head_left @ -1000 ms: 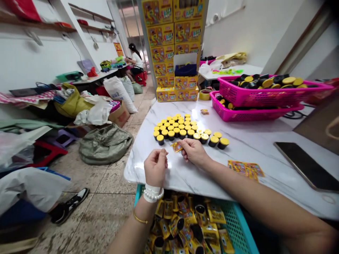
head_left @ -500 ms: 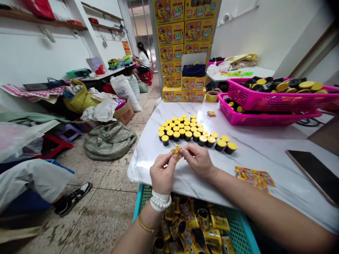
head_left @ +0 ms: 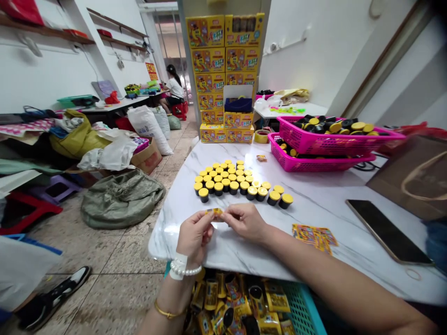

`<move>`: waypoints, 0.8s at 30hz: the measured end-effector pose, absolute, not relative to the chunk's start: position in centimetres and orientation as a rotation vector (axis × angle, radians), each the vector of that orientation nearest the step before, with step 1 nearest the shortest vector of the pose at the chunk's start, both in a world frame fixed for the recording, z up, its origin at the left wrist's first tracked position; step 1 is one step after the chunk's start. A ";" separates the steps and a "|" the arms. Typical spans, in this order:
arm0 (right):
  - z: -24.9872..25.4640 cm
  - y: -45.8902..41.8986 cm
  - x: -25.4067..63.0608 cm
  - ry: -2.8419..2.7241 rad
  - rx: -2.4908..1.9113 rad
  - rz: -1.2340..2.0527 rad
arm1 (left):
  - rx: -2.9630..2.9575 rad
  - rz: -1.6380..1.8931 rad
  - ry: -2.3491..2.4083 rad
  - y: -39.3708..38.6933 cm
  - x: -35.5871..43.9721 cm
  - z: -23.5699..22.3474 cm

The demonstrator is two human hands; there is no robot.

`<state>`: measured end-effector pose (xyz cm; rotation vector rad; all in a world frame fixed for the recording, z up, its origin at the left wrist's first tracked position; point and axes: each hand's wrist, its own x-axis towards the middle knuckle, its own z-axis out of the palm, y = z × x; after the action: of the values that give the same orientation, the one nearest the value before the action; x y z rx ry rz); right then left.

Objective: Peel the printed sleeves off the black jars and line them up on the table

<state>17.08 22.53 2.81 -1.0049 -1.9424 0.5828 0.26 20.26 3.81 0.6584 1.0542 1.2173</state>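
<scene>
Between both hands I hold a small yellow printed plastic wrapper [head_left: 214, 212], just above the white marbled table [head_left: 223, 246]. My left hand [head_left: 195, 232] pinches its left end, and my right hand [head_left: 246, 223] grips the right end with thumb and finger. Beyond the hands stand rows of small black cups with yellow lids [head_left: 225, 181]. To the right of my forearm lies a spread pile of flat printed wrappers [head_left: 314, 236]. Below the table edge, a teal basket [head_left: 305, 311] holds many wrapped black cups [head_left: 237, 302].
Two stacked pink baskets [head_left: 324, 144] of black and yellow cups stand at the right. A phone [head_left: 387, 230] and a brown paper bag [head_left: 415, 179] lie nearer. Yellow boxes [head_left: 225, 79] are stacked at the back. A person [head_left: 173, 88] sits far off; another person's shoe [head_left: 52, 298] shows at left.
My left hand came up to the wrapper that my right hand held alone, and took its other end. The wrapper is now stretched level between both hands. The camera view shifted.
</scene>
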 end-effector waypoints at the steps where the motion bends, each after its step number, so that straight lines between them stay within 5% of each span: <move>1: 3.3 22.8 17.7 -1.995 -1.075 0.362 | 0.654 1.198 1.044 20.4 0.2 3.9; 4: 5.1 23.7 20.1 -2.020 -1.408 -0.295 | 0.649 1.169 0.998 20.9 0.1 3.9; 7: 6.2 24.6 21.9 -2.050 -1.721 -0.586 | 0.616 1.190 0.921 21.4 -0.2 3.7; 24: 5.6 23.9 20.8 -2.329 -1.734 -0.529 | 0.429 1.170 0.730 22.4 -1.3 2.9</move>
<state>20.85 23.93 5.56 -1.7339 -2.3294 -0.5292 -1.31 22.45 2.86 0.4287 0.7298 1.1699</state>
